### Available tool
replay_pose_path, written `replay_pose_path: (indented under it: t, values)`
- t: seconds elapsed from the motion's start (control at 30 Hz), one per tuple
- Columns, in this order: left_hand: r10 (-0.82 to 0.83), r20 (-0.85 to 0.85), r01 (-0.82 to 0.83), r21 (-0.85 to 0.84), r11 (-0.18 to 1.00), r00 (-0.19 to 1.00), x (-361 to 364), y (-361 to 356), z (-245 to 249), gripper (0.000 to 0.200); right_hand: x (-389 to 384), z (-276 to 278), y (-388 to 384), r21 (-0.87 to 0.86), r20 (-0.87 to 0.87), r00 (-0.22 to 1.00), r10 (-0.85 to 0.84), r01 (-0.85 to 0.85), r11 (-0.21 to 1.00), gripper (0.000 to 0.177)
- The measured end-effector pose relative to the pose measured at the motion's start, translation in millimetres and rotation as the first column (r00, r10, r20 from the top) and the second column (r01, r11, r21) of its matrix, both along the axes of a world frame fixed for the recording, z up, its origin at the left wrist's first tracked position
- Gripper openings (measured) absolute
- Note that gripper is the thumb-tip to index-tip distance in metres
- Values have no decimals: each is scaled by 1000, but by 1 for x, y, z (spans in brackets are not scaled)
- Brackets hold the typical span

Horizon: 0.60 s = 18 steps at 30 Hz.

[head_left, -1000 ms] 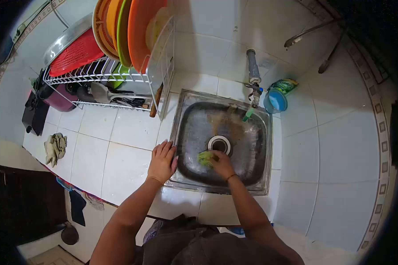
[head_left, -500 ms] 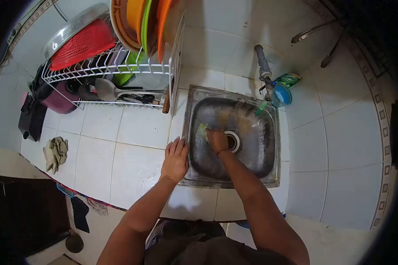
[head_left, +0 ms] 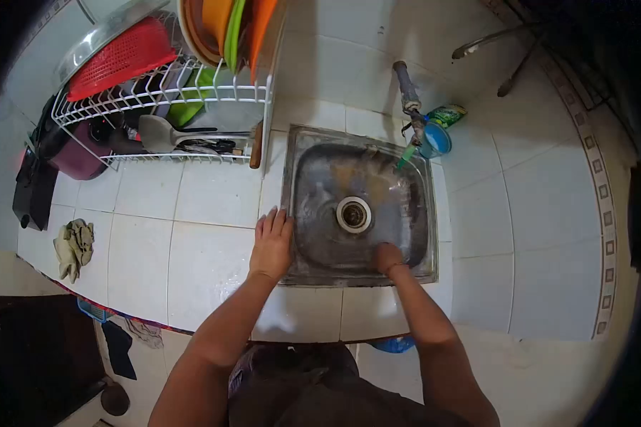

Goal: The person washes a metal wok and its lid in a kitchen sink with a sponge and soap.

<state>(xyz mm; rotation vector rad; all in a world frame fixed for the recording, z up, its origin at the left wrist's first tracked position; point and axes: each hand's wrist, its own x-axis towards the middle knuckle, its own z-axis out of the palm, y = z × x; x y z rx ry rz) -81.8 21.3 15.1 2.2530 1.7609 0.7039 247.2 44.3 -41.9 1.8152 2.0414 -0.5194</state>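
My left hand (head_left: 272, 245) lies flat on the white tiled counter, palm down, fingers stretched toward the sink's left rim. Down inside the metal sink (head_left: 286, 213), my right hand (head_left: 387, 257) presses against the basin near its front right corner. Its fingers are hidden beneath the hand. A yellow-green sponge showed at these fingers half a second ago; now the hand covers it, and none lies loose in the basin. The round drain (head_left: 354, 215) is uncovered, and brownish stains mark the basin's back part.
A tap (head_left: 413, 114) with a green nozzle (head_left: 406, 156) reaches over the sink's back right. Beside it stand a blue cup (head_left: 435, 142) and a green packet (head_left: 446, 115). A white dish rack (head_left: 164, 96) holds kitchenware at left. A crumpled cloth (head_left: 73, 248) lies on the counter.
My right hand has moved from left of the drain to the basin's front right, uncovering the drain. My left hand stays flat on the counter. The view has shifted slightly.
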Motion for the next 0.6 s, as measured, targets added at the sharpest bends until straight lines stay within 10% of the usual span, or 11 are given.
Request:
replay_pose_path:
  t: [0.03,0.07,0.17,0.33,0.6]
  values:
    - [-1,-7,1,-9,1000,1000,0,0,-1,45,-41,19,0,-71,-38,983,182,-185,980,33]
    - [4,-15,-4,-14,1000,1000,0,1,-3,45,-71,9,-6,-72,-173,983,-59,47,996,36]
    - [12,-16,-12,11,1000,1000,2,1,-2,42,-156,27,-13,39,-506,861,-52,83,996,25]
    - [4,4,-4,28,1000,1000,3,2,2,43,-97,65,-60,229,-759,648,-63,356,906,25]
    - [28,-4,-28,3,1000,1000,5,2,2,43,-36,52,-81,470,-591,804,64,279,837,18]
